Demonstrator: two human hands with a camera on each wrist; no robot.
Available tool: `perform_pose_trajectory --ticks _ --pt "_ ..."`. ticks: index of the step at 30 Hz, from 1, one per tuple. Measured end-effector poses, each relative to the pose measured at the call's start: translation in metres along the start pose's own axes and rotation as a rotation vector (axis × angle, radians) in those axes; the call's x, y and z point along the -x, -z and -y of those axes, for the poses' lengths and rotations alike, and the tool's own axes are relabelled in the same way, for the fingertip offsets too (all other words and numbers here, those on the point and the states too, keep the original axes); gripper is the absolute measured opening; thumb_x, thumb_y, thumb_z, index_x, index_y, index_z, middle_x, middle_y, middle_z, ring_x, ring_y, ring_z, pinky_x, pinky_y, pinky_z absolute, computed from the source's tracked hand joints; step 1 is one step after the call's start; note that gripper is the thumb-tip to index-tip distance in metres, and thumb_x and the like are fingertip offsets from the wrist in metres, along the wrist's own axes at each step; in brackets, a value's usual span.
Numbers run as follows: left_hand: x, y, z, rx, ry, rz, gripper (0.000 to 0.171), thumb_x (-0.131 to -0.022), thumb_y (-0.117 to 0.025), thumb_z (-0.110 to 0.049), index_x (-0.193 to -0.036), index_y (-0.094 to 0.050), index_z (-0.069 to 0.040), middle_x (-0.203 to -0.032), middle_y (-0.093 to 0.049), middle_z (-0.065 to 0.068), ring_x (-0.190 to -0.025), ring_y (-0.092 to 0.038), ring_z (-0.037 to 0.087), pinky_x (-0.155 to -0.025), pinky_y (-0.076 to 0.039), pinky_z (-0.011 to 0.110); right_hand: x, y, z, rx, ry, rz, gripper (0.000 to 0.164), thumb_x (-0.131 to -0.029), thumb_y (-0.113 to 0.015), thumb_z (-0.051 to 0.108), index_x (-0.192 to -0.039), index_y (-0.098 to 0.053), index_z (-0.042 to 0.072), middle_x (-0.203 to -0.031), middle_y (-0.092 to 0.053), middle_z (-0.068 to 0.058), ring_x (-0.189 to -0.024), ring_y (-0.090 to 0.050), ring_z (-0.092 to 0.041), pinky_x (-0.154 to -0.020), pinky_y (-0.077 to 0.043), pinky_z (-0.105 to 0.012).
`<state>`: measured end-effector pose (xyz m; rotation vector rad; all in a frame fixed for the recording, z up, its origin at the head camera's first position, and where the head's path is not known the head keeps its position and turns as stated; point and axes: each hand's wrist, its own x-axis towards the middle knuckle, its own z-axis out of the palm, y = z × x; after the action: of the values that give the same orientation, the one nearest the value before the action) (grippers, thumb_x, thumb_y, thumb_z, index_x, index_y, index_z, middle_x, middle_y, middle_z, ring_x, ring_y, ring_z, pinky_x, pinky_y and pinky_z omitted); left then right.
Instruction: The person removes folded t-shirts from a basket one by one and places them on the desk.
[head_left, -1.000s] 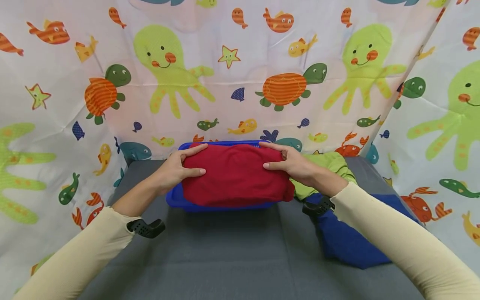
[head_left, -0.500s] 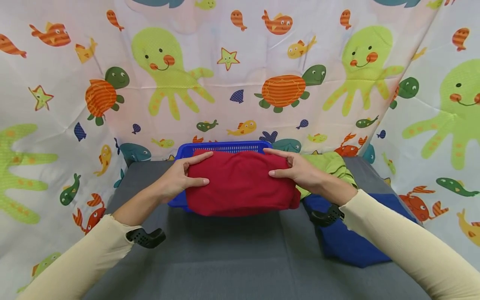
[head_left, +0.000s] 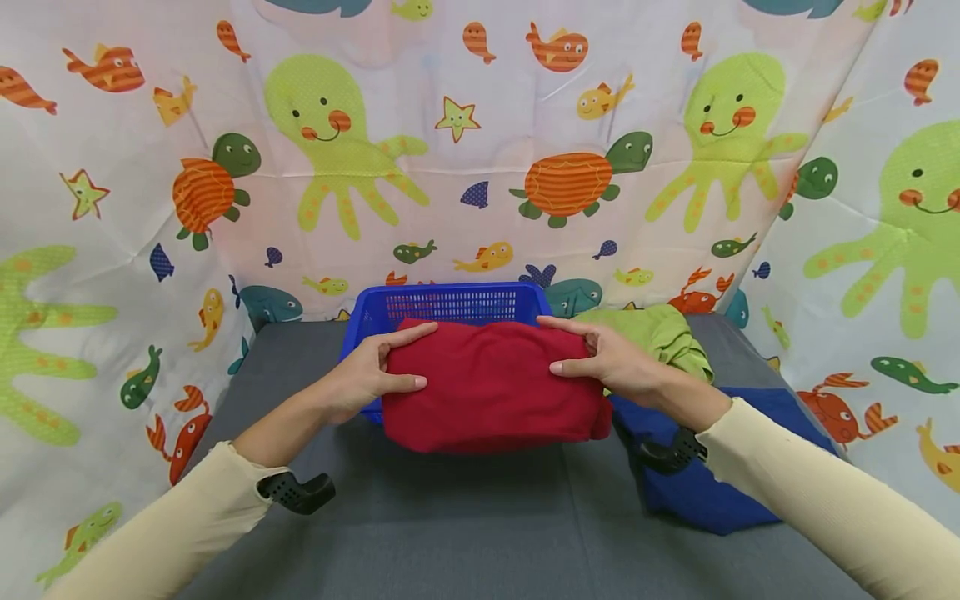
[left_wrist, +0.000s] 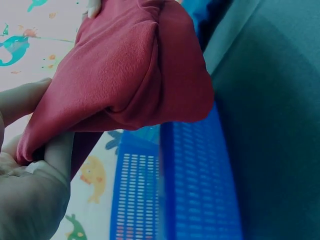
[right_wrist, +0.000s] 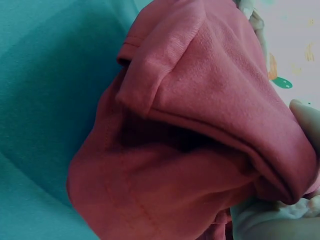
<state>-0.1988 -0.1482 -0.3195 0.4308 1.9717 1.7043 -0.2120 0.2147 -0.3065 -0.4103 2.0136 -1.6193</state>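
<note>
A folded red garment [head_left: 495, 383] with stitched hems is held up between both hands, in front of a blue plastic basket [head_left: 367, 315]. My left hand [head_left: 367, 375] grips its left end, thumb on the near face and fingers tucked behind and under. At the right end my right hand [head_left: 611, 362] pinches it the same way. The left wrist view shows the cloth [left_wrist: 115, 70] drooping in a fold beside the basket's slotted wall [left_wrist: 200, 180]. In the right wrist view the layers of the garment [right_wrist: 220, 85] hang loosely apart. The garment hides the basket's near side.
A lime green cloth [head_left: 660, 333] lies crumpled right of the basket. Nearer on the right, a blue cloth [head_left: 712, 492] lies on the grey surface [head_left: 450, 533], partly under the right arm. A curtain [head_left: 480, 83] printed with sea animals surrounds the back and sides.
Both hands have drawn the red garment toward me and slightly right, off the basket. More of the basket's inside and back wall now shows.
</note>
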Motion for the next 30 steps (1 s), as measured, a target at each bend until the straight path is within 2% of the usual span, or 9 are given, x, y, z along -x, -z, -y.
perform_pose_trajectory --ticks 9,17,25,30 --pt "0.007 -0.010 0.015 0.011 0.023 0.065 0.078 -0.094 -0.070 -0.007 -0.160 -0.031 -0.022 -0.144 -0.049 0.020 -0.117 -0.064 0.019 -0.088 -0.061 0.037 0.017 -0.009 -0.016 0.004 -0.025 0.001 0.076 -0.094 -0.071 0.011 -0.159 -0.034 0.021 -0.121 -0.072 -0.002 -0.100 -0.075 -0.018 -0.080 -0.062 -0.033" --pt "0.011 -0.017 0.025 0.050 0.067 0.157 0.077 -0.093 -0.071 -0.007 -0.159 -0.034 -0.021 -0.144 -0.050 0.020 -0.116 -0.066 0.019 -0.088 -0.061 0.040 0.033 -0.014 -0.029 0.039 -0.045 0.024 0.077 -0.095 -0.071 0.016 -0.160 -0.031 0.019 -0.128 -0.068 -0.006 -0.105 -0.073 -0.018 -0.083 -0.061 -0.033" --pt "0.010 -0.022 0.042 0.099 0.103 0.227 0.079 -0.093 -0.071 -0.006 -0.160 -0.033 -0.024 -0.151 -0.044 0.017 -0.124 -0.058 0.022 -0.091 -0.060 0.039 0.040 -0.018 -0.046 0.037 -0.062 0.052 0.077 -0.096 -0.070 0.016 -0.161 -0.029 0.023 -0.136 -0.060 -0.013 -0.105 -0.072 -0.022 -0.082 -0.061 -0.035" --pt "0.011 -0.026 0.051 0.131 0.131 0.254 0.079 -0.093 -0.071 -0.007 -0.160 -0.032 -0.021 -0.148 -0.049 0.018 -0.122 -0.062 0.022 -0.091 -0.060 0.040 0.046 -0.018 -0.052 0.061 -0.058 0.060 0.075 -0.096 -0.069 0.017 -0.161 -0.030 0.023 -0.147 -0.048 -0.020 -0.114 -0.066 -0.023 -0.086 -0.060 -0.035"
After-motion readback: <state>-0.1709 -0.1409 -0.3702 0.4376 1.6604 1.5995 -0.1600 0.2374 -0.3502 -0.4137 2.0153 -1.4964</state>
